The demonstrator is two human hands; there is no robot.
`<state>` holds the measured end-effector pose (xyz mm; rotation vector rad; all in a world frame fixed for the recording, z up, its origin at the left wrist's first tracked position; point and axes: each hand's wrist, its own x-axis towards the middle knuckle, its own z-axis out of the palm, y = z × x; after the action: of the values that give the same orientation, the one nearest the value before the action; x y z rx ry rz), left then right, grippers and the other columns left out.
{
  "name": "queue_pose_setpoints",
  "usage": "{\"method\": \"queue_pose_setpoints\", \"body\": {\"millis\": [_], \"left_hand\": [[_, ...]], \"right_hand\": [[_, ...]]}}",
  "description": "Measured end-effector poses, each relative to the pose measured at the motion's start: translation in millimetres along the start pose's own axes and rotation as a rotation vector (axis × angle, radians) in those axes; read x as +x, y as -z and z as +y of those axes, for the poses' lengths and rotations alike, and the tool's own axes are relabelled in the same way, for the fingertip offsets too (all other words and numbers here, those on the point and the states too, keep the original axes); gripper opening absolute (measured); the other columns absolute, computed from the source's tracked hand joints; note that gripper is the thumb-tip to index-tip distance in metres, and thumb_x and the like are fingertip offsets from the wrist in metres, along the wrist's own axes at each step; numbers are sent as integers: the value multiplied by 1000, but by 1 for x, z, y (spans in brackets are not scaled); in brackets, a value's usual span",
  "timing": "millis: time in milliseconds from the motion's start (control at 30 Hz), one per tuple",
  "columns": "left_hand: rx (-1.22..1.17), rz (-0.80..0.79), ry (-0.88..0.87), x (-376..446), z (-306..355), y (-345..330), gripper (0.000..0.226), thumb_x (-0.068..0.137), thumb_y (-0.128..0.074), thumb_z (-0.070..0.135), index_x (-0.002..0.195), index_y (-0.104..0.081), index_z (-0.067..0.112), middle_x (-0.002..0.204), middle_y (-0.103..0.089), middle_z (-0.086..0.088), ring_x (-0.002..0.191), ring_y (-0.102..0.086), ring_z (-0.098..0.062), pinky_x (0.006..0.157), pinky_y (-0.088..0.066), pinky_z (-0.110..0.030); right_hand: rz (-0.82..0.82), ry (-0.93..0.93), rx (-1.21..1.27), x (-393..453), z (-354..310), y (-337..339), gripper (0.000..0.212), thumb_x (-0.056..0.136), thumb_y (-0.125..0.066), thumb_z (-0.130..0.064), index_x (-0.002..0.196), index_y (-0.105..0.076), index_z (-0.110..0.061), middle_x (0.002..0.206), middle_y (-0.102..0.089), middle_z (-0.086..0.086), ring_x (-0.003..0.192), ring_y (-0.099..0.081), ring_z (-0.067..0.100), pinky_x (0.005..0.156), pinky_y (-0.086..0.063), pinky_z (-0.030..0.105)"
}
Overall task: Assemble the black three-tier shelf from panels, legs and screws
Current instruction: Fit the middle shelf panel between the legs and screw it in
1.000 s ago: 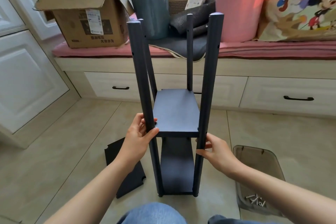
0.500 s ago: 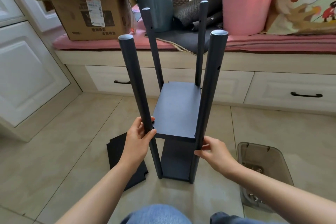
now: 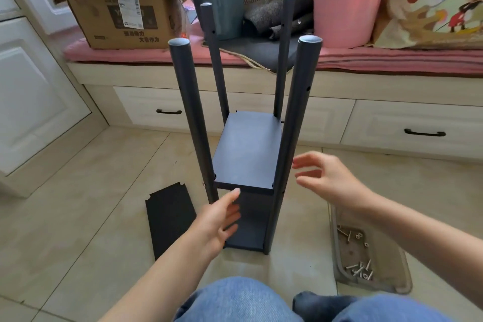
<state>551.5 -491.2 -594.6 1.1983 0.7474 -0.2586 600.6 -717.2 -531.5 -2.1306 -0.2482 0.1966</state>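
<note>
Both hands empty, fingers spread. Loose panel [image 3: 170, 219] lies flat on the floor just outboard of our left hand [image 3: 218, 222], long axis running away; right hand [image 3: 326, 178] beside shelf frame [image 3: 248, 154].

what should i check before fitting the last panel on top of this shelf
1. Frame standing by itself: ok. The shelf frame is upright on the floor, and the left hand and right hand are both open and off it.
2. Lower tiers fitted: ok. The middle panel and bottom panel sit between the four legs.
3. Third panel within reach: ok. The loose panel lies flat on the floor left of the frame.
4. Screws available: ok. Several lie in the clear tray on the right.
5. Existing screws tight: cannot tell.
6. Screwdriver nearby: cannot tell, none in view.
</note>
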Motion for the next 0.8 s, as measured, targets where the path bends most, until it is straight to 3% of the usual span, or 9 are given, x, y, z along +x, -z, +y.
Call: {"method": "queue_pose_setpoints", "body": {"millis": [100,167,267,333,400,567,800], "left_hand": [[-49,-173,24,0,0,-25,36,87,-75,37,113,-65,14,114,-71,-5,115,-60,-22,109,-37,-41],[-106,-181,-9,3,2,-42,30,89,-73,37,112,-64,20,114,-70,-4,115,-59,-20,114,-33,-42],[-203,-181,-21,11,0,-55,36,91,-71,37,122,-62,20,119,-72,-7,113,-63,-21,102,-39,-36],[-259,-185,-41,16,-5,-58,36,93,-69,35,124,-62,17,115,-74,-8,108,-68,-22,89,-46,-31],[-302,-186,-61,20,-9,-60,34,95,-67,33,124,-64,16,111,-76,-8,99,-72,-21,80,-51,-30],[-373,-192,-96,23,-11,-65,32,96,-65,30,124,-66,14,106,-77,-7,85,-75,-19,76,-53,-31],[-411,-193,-115,25,-15,-65,35,96,-64,33,129,-62,19,113,-75,-5,89,-76,-18,74,-52,-30]], "right_hand": [[-14,123,101,-4,-39,19,35,87,-70,-6,117,-62,-21,111,-69,-6,95,-70,3,84,-56,19],[-5,171,115,-4,-59,22,35,86,-73,-14,118,-61,-24,111,-67,-6,93,-71,6,82,-58,24],[71,217,62,0,-75,18,28,90,-70,-23,116,-60,-19,107,-66,-1,91,-71,18,86,-58,40],[110,234,26,3,-76,14,24,92,-68,-23,113,-60,-15,103,-66,2,92,-69,23,85,-58,44],[117,257,-4,5,-74,13,21,93,-67,-23,111,-59,-16,100,-66,1,91,-69,22,81,-59,43],[137,274,-16,8,-68,13,19,92,-69,-21,107,-58,-19,95,-66,-2,91,-69,18,79,-60,40],[112,298,-22,11,-68,11,20,92,-68,-22,108,-56,-20,93,-64,-9,89,-69,15,79,-61,36]]}}
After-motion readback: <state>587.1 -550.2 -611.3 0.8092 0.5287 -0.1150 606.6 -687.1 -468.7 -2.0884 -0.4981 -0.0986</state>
